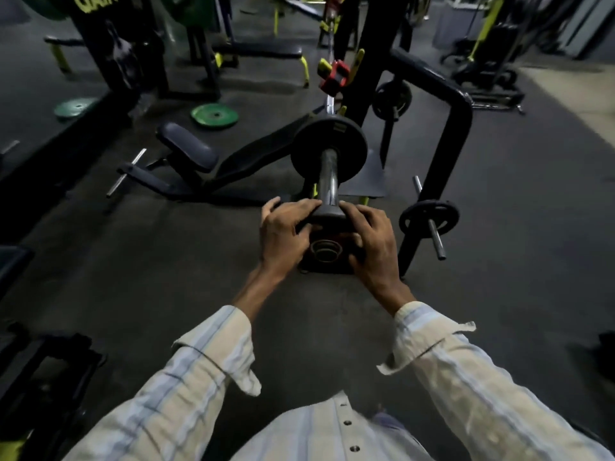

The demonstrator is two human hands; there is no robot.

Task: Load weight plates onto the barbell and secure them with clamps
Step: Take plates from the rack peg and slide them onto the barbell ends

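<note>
The barbell sleeve (pixel 328 181) points toward me, with a black weight plate (pixel 309 151) loaded far up it. At the sleeve's near tip, both hands hold a smaller dark plate (pixel 327 217) by its sides. My left hand (pixel 283 234) grips its left edge and my right hand (pixel 374 242) grips its right edge, fingers curled around the rim. The plate's centre ring (pixel 326 250) faces me, just below the sleeve's tip. A red clamp (pixel 336 74) sits further up the bar near the rack.
A black bench (pixel 186 151) lies low on the left of the bar. Two green plates (pixel 214 115) lie on the floor beyond it. On the right, a black rack frame (pixel 456 128) carries small plates on pegs (pixel 429 216). Dark rubber floor lies around me.
</note>
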